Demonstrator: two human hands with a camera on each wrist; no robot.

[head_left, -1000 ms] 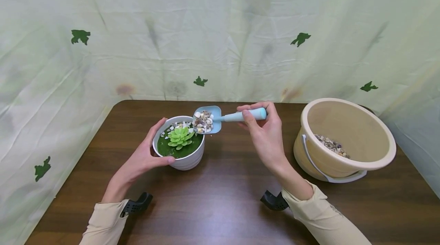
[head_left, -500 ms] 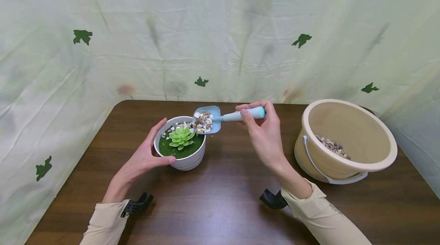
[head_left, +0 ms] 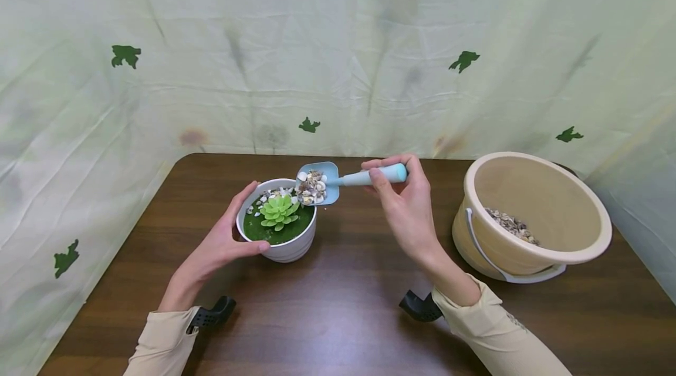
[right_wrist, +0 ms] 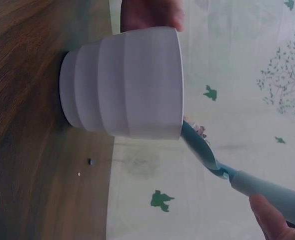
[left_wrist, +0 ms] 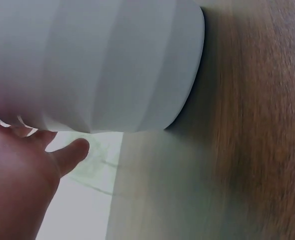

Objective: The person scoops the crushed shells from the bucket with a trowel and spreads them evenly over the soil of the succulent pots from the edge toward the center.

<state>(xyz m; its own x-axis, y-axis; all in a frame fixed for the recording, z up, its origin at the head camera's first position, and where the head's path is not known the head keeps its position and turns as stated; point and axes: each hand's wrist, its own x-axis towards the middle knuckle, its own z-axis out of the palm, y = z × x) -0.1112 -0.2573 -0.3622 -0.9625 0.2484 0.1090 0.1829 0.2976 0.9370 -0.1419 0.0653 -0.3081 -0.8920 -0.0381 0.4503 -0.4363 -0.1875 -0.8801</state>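
A white ridged plant pot (head_left: 289,251) stands upright on the table. Green moss fills it, with a light-green succulent (head_left: 279,212) in the middle and white pebbles along the far side. My left hand (head_left: 226,239) holds the pot from the left, thumb at the near rim and fingers round the far side, partly hidden. In my right hand (head_left: 411,212), thumb and fingers grip the pale-blue handle of a small trowel (head_left: 364,179). Its blade carries a heap of small stones or shells (head_left: 311,187). In the right wrist view, the blade (right_wrist: 200,147) slopes with its tip at the pot's rim (right_wrist: 181,85).
A beige bucket (head_left: 459,247) with a grey handle stands at the right, small stones (head_left: 511,226) inside. Two small bits (right_wrist: 90,161) lie on the brown wooden table (head_left: 327,317) near the pot. A pale curtain (head_left: 338,59) with green leaf shapes hangs behind.
Almost nothing differs. The whole head view has shifted very slightly; the trowel and its heap keep their place at the pot's rim.
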